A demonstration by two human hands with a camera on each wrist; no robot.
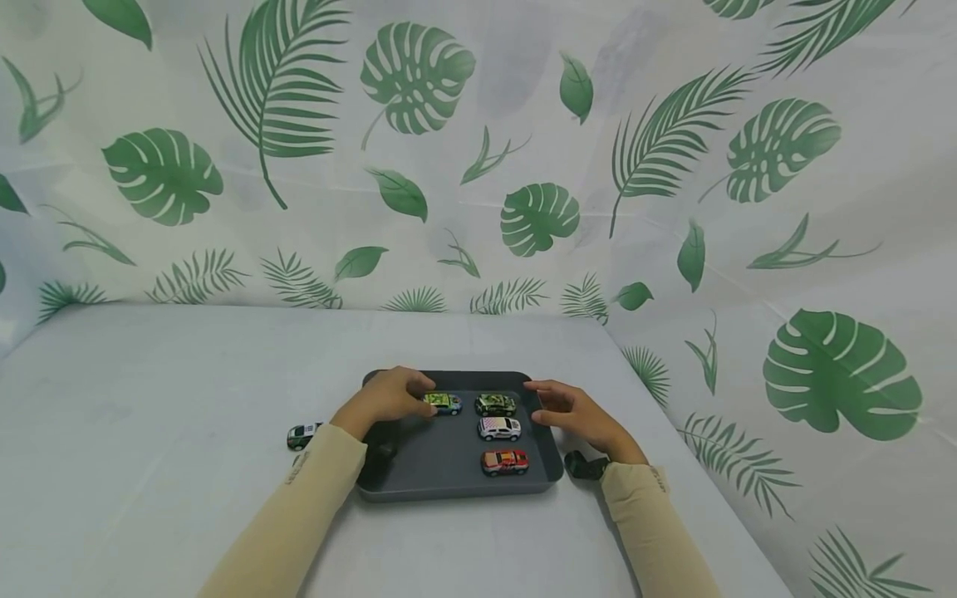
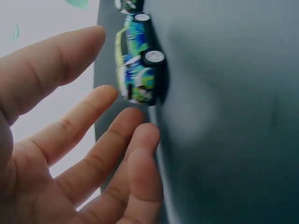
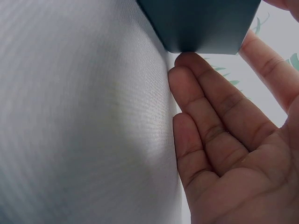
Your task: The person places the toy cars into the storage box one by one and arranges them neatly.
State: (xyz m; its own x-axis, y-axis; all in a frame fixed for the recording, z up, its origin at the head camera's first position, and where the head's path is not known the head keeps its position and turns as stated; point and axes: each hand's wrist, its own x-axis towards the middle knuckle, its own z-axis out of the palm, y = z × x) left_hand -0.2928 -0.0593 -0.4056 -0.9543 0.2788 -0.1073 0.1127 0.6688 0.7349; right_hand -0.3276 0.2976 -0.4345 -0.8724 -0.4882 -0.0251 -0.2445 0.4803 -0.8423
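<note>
A dark grey tray on the table holds several toy cars. My left hand reaches over its far left part, thumb and fingers spread beside a green-and-blue toy car. In the left wrist view that car sits just beyond the fingertips, with nothing gripped. At the tray's right side is my right hand, its fingers loosely extended. The right wrist view has the fingers against or very near the tray's outer wall. Along the tray's right half stand a camouflage-green car, a white car and a red car.
Left of the tray, a white-and-dark toy car stands on the white tabletop, partly behind the left sleeve. A black object is by the right wrist. Leaf-printed cloth hangs behind and along the right side.
</note>
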